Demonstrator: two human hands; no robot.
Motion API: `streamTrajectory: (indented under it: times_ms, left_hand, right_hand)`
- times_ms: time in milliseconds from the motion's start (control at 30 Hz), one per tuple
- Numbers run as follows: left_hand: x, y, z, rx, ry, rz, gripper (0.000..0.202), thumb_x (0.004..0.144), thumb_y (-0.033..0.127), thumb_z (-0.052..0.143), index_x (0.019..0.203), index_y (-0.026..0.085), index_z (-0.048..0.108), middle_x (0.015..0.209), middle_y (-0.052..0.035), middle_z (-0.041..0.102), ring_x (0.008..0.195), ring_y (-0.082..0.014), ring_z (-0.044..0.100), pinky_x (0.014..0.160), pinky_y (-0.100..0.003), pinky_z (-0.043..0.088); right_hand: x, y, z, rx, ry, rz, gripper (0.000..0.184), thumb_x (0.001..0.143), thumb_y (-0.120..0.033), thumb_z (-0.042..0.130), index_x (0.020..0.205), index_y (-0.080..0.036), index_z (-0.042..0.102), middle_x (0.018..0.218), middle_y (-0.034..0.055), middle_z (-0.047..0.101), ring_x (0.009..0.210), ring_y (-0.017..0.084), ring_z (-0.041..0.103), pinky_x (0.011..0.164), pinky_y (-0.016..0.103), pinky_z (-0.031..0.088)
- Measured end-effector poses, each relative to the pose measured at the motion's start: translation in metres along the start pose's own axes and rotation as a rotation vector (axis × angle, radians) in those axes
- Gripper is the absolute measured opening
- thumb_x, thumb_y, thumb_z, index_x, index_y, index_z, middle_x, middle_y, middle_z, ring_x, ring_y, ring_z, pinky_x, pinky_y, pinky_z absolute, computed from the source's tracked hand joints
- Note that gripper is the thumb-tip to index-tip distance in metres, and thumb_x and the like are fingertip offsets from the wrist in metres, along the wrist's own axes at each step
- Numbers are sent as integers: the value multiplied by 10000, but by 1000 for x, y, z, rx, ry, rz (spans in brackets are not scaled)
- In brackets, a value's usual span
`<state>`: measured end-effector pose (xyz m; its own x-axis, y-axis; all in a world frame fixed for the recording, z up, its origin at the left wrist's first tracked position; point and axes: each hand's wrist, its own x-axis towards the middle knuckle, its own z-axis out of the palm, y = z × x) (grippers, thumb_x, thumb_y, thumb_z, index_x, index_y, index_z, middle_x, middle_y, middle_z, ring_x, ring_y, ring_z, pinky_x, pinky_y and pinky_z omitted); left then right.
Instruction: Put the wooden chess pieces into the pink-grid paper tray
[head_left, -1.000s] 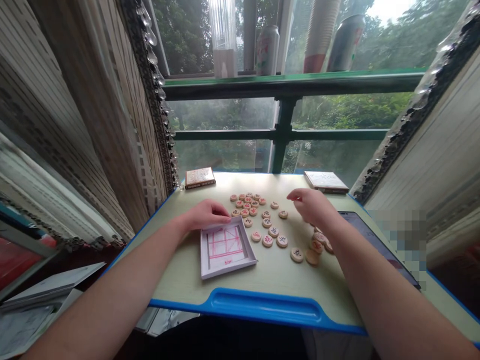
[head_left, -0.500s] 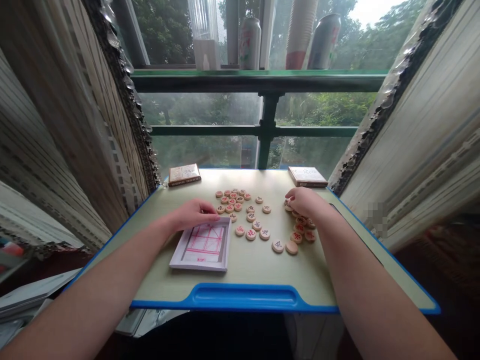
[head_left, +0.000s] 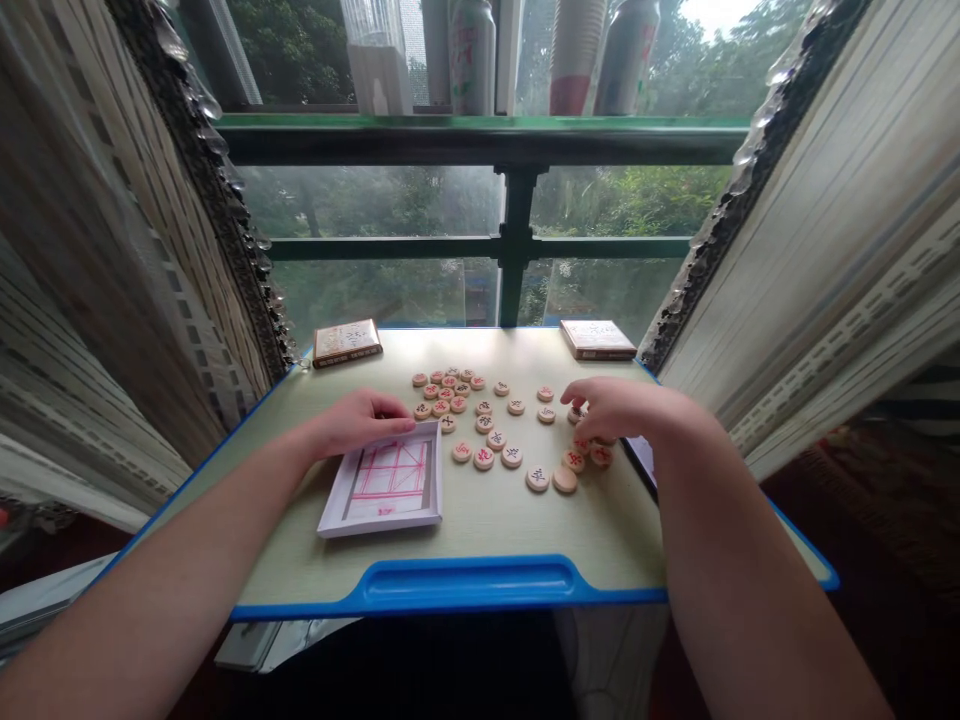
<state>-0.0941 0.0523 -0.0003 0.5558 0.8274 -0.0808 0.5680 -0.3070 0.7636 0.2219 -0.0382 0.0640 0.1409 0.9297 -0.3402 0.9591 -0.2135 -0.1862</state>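
A shallow white box [head_left: 383, 480] with a red-lined sheet inside lies on a pale table with a blue rim [head_left: 480, 590]. My left hand [head_left: 360, 420] rests with curled fingers on the box's far edge. Several round wooden game pieces [head_left: 480, 425] with red and black characters lie scattered right of the box. My right hand [head_left: 619, 408] hovers palm-down over the rightmost pieces [head_left: 581, 458], with fingers bent toward them. Whether it holds a piece is hidden.
Two small flat boxes sit at the table's far corners, one on the left [head_left: 346, 342] and one on the right [head_left: 598, 339]. A dark tablet [head_left: 641, 460] lies under my right forearm. Cans and cups stand on the green window ledge [head_left: 480, 125]. Curtains hang on both sides.
The view has shifted left and down. My right hand has dropped from above the pieces onto the right-hand cluster. My left hand stays on the box.
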Motion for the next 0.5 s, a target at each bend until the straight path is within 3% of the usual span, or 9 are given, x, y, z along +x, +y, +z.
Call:
streamTrajectory:
  times_ms: [200, 500]
  left_hand:
    - [0, 2, 0, 29, -1, -5, 307, 591, 516, 692, 684, 227, 741, 674, -12, 682, 652, -183, 561, 584, -248, 411]
    - [-4, 8, -1, -17, 2, -44, 277, 558, 486, 710, 648, 226, 738, 652, -9, 675, 632, -178, 554, 562, -245, 399]
  right_hand:
    - [-2, -10, 6, -32, -19, -50, 688, 578, -151, 699, 1251, -228, 580, 1104, 73, 680, 821, 230, 655, 534, 239, 434]
    - [1, -18, 8, -95, 104, -117, 528, 659, -272, 721, 1174, -232, 612, 1157, 74, 645, 910, 217, 635, 658, 249, 446]
